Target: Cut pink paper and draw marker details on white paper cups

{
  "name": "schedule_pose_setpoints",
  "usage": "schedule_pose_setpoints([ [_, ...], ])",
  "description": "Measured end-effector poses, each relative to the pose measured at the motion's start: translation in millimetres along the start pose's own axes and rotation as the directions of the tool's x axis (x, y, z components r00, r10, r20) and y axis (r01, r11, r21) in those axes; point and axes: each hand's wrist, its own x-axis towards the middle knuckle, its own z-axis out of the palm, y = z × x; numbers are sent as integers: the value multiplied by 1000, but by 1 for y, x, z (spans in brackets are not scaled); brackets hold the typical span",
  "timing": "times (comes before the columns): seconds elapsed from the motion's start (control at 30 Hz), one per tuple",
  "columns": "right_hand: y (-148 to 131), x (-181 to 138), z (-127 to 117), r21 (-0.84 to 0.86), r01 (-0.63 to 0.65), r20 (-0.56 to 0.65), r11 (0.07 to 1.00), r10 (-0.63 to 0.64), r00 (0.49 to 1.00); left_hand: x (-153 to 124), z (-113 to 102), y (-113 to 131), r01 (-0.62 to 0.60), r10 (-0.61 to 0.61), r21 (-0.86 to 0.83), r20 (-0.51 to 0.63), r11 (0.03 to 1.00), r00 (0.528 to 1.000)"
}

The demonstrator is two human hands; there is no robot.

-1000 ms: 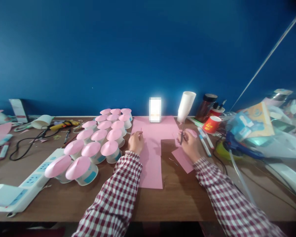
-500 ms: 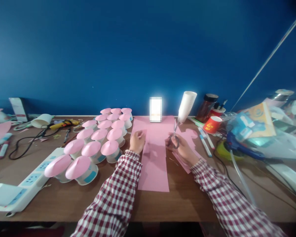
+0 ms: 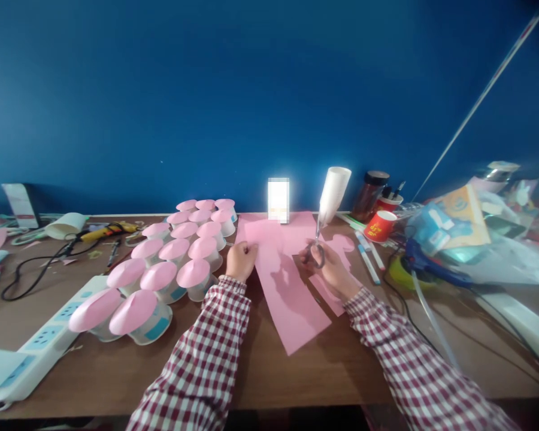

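at the middle of the wooden table (image 3: 332,371), the left hand (image 3: 240,260) pinches the pink sheet (image 3: 287,293) at its far left edge. the sheet lies slanted between both hands. the right hand (image 3: 330,269) has its fingers curled through the scissors (image 3: 318,245), blades pointing away. a clean cut probably needs the paper held taut and fed steadily into the blades.

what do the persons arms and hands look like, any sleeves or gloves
Both arms are in long sleeves of red-and-white check fabric, the left sleeve and right sleeve ending in cuffs at the wrists. The left hand and right hand are bare: no gloves, no watch visible.
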Motion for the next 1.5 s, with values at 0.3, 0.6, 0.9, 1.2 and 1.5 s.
schedule_pose_setpoints([
  [0.3,-4,17,-26,-170,127,-197,977,-160,967,6,6,0,-23,-248,-728,-262,685,933],
  [0.6,3,14,-22,-76,32,-133,997,-42,990,3,-7,26,-114,-391,-892,-303,438,869],
  [0.9,-1,12,-20,-167,48,-97,985,-65,993,-2,-1,25,-22,-426,-916,-208,402,881],
  [1.2,-7,22,-38,-434,198,-226,879,-319,920,-7,19,12,226,-388,-792,-16,568,921],
  [1.5,-1,23,-44,-355,141,-348,924,-271,898,-8,26,8,293,-439,-710,-24,640,898],
])
